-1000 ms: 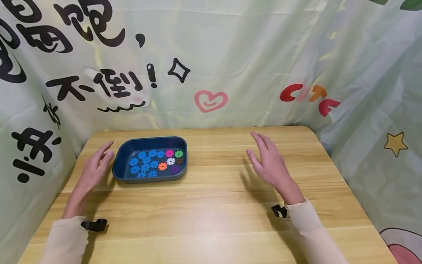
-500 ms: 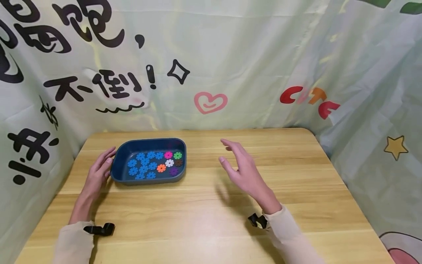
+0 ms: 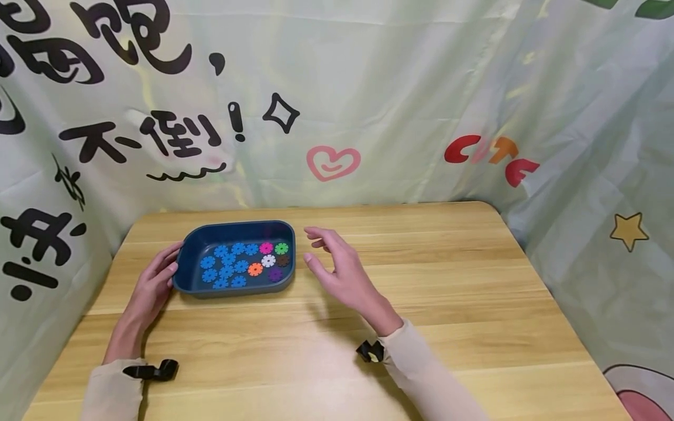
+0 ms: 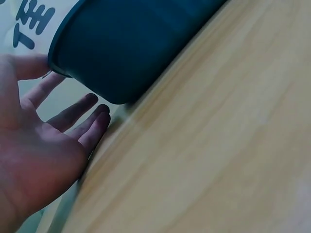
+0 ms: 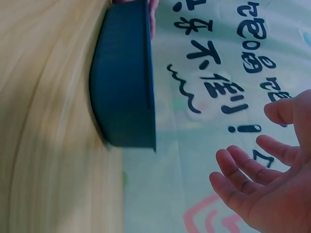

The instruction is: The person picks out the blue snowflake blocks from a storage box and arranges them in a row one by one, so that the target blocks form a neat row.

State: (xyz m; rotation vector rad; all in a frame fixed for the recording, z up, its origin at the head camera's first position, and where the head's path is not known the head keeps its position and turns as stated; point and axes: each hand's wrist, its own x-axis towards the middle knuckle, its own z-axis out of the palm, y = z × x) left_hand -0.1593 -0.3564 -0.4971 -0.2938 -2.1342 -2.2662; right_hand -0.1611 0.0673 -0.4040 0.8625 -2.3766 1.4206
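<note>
A dark blue rectangular tray (image 3: 237,291) stands on the left part of the table. Inside lie several blue notched plastic discs (image 3: 226,271), plus single ones in orange (image 3: 255,269), pink (image 3: 266,248), green (image 3: 281,249), white, brown and purple. My left hand (image 3: 151,286) is at the tray's left end. In the left wrist view its thumb (image 4: 34,67) touches the rim while the other fingers spread loosely beside the end wall. My right hand (image 3: 344,275) hovers a little right of the tray, fingers relaxed and holding nothing.
The wooden table (image 3: 447,280) extends to the right and front of the tray. A printed cloth (image 3: 400,105) hangs behind the table and along both sides. Each wrist carries a black camera mount, on the left (image 3: 152,371) and right (image 3: 370,351).
My right hand has swept left across the table toward the tray's right end. My left hand has moved in from beside the tray to its left end.
</note>
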